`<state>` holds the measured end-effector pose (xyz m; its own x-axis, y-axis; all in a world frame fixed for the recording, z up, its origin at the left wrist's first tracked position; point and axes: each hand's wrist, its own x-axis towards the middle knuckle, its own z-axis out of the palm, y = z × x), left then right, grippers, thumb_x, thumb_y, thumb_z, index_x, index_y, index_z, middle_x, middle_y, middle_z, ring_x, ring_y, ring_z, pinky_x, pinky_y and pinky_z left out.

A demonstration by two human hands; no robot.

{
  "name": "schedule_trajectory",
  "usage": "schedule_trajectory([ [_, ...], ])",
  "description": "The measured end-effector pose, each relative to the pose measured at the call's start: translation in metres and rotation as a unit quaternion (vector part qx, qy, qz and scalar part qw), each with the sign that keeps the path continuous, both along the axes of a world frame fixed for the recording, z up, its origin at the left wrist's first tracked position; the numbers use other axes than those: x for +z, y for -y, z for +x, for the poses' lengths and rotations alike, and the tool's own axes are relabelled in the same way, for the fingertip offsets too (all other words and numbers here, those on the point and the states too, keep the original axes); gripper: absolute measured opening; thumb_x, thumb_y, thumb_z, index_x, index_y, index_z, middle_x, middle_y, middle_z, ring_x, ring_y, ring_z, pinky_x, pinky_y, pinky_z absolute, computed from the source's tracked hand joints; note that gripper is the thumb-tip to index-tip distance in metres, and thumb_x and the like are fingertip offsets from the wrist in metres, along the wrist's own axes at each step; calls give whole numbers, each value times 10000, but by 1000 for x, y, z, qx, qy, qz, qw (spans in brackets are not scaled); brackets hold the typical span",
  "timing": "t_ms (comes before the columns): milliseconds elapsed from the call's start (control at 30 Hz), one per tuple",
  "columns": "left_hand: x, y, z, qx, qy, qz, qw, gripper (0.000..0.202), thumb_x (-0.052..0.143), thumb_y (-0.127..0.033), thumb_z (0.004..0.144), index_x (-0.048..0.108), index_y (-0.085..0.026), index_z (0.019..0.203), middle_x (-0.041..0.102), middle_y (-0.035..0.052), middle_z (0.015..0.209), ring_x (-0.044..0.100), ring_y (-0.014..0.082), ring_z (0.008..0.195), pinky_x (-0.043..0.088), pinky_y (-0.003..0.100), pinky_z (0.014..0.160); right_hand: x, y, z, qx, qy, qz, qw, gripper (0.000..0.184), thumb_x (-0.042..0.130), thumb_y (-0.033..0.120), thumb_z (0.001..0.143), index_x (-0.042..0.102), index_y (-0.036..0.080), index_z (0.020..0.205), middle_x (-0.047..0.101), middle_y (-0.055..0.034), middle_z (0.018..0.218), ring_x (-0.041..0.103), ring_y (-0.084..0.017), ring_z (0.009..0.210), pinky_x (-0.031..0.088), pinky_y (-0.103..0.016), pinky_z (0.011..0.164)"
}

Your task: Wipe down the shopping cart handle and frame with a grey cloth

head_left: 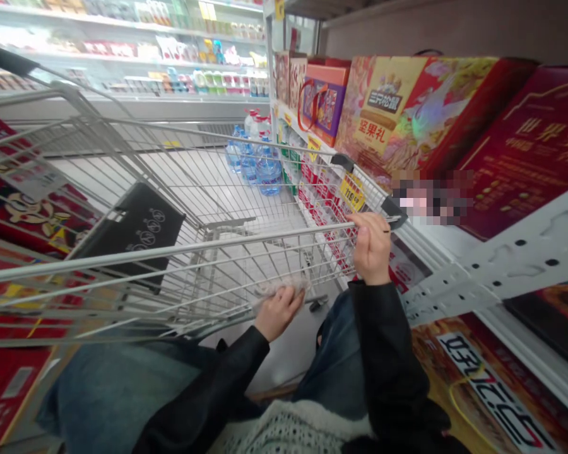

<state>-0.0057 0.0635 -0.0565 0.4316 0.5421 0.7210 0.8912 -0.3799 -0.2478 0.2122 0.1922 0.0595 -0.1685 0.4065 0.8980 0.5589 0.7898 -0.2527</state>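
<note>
A metal wire shopping cart [180,189] fills the middle of the head view, tilted in the picture. My right hand [373,247] is closed around the cart's top rail [265,236] near its right corner. My left hand [278,310] is lower down, pressing a pale cloth [284,288] against the wire side of the cart. Both arms wear black sleeves. My knees in blue jeans show below the cart.
A black flap [137,230] hangs inside the cart. Red gift boxes [407,107] stand on the white shelf [502,258] to the right. More red boxes [23,214] are stacked on the left. Water bottles [258,161] stand on the floor ahead, and a chiller shelf [170,57] lies beyond.
</note>
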Motion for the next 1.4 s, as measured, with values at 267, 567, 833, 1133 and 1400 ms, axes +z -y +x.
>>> schedule_trajectory([
  [267,110,10,-9,15,109,80,991,555,669,-220,917,581,-261,1464,365,-36,718,391,101,616,287,236,516,0,4,-4,-1,-50,-25,998,403,334,254,1060,728,229,1143,763,-89,1100,670,-251,1123,473,-474,1050],
  [567,14,-33,35,-35,-19,22,999,248,560,-124,946,738,-195,1102,568,42,804,532,141,725,317,235,502,14,10,10,37,11,-72,997,393,354,252,1067,723,257,1203,772,-65,1149,673,-231,1132,465,-458,1055],
  [833,50,-26,33,-71,18,18,997,426,530,-104,934,680,-188,1324,489,5,761,479,130,671,368,240,538,4,-36,58,-28,-18,-38,999,405,350,269,1072,745,219,1001,775,-60,952,682,-213,933,465,-426,939],
  [1133,60,-57,55,-51,36,78,995,488,567,-122,942,616,-219,1417,457,-15,718,476,105,622,320,220,510,-2,-27,49,-24,-67,-50,996,417,317,277,1081,729,239,1031,765,-61,1005,679,-220,1001,442,-443,1016],
  [1400,25,-61,74,-96,23,25,995,354,506,-117,947,715,-180,1225,535,27,788,507,131,679,350,237,530,1,-26,51,-13,-47,-61,997,426,304,289,1085,723,231,1036,751,-68,1012,653,-219,991,436,-429,979],
])
